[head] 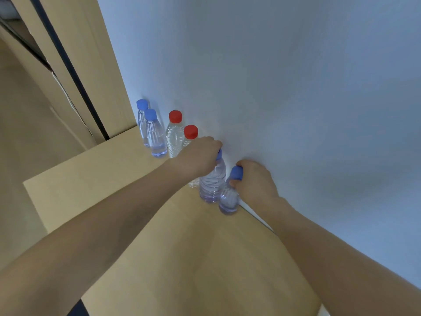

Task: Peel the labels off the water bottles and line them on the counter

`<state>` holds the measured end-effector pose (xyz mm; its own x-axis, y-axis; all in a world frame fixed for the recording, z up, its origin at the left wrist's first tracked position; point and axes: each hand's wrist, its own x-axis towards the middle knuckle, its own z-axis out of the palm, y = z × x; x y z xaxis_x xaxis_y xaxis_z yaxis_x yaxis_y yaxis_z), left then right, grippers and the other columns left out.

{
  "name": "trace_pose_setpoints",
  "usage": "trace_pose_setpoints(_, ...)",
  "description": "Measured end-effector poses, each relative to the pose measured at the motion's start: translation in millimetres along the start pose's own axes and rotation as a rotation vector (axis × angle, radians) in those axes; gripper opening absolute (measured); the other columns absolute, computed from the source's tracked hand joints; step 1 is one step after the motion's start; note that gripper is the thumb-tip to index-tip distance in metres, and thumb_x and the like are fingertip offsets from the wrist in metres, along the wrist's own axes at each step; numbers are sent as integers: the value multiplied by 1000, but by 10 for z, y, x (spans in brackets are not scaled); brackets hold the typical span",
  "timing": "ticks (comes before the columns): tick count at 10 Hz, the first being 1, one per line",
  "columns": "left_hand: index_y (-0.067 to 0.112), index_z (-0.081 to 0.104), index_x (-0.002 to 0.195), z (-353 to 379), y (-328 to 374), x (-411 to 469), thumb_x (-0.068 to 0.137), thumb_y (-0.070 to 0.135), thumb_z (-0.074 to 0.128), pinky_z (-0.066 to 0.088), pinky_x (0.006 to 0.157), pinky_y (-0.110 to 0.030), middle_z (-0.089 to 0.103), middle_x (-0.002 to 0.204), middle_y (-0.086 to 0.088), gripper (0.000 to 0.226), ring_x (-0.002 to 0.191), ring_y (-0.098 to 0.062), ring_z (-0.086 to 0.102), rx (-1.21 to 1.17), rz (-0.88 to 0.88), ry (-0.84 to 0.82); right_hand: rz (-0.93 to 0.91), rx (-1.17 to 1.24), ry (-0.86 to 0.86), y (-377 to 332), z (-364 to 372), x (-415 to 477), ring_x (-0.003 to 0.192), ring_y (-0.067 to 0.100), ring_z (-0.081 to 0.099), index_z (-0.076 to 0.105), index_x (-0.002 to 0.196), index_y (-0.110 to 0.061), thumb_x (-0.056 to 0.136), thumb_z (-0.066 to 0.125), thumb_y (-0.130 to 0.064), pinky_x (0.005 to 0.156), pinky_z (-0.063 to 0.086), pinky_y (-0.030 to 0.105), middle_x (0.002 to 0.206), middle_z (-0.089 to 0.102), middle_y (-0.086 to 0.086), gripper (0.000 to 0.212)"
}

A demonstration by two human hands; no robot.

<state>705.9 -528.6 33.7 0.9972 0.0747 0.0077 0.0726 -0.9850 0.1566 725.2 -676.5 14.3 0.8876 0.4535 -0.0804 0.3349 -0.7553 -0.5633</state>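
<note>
Several clear, label-free water bottles stand in a row along the white wall on the wooden counter [141, 224]. Farthest are two blue-capped bottles [156, 137], then two red-capped bottles [174, 135]; the nearer red-capped one [191, 131] is partly hidden behind my left hand. My left hand [198, 157] grips the top of a blue-capped bottle [213, 183], covering most of its cap. My right hand [252, 179] holds the neck and blue cap of the nearest bottle [229, 199]. Both held bottles stand upright on the counter, side by side.
The white wall [296, 87] runs close behind the bottles. A wooden panel with a dark strip [75, 71] rises at the counter's far left end. The counter's left edge drops to a beige floor [27, 137].
</note>
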Motion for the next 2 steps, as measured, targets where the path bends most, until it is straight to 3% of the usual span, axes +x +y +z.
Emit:
trace_pose_setpoints(1,4,52,100,-4,69,-95,84,4,52,28,60,-31,54,99,-13,15,81,-30,55,85,10,35,-33,-28,-51,8,-46,-73,92,31,58,56,92,-4,83,57,-10,78,45,36,93,59,13,11)
trace_pose_setpoints(2,6,54,115,-55,143,-241,88,11,50,38,62,-35,57,114,-11,27,97,-31,59,172,-10,166,30,29,-1,106,-218,-204,114,29,55,48,130,-6,88,57,-18,94,42,34,124,59,12,44)
